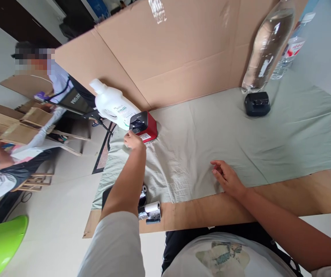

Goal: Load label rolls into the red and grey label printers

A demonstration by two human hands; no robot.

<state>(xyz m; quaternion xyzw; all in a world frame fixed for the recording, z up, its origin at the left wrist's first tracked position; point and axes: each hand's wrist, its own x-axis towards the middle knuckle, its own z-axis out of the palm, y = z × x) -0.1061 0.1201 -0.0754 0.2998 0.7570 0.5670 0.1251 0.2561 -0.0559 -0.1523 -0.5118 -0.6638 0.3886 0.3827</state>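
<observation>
Box sits left on cloth, just beyond left hand, the nearer one, fingers curled at its near-left corner, grip indeterminable; right hand, well right, loosely open, empty.

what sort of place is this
Probably a shared indoor workroom: an upright brown cardboard panel stands behind a spread pale green cloth, and at the left of the picture two people in pale tops are near open brown cardboard boxes.
</observation>
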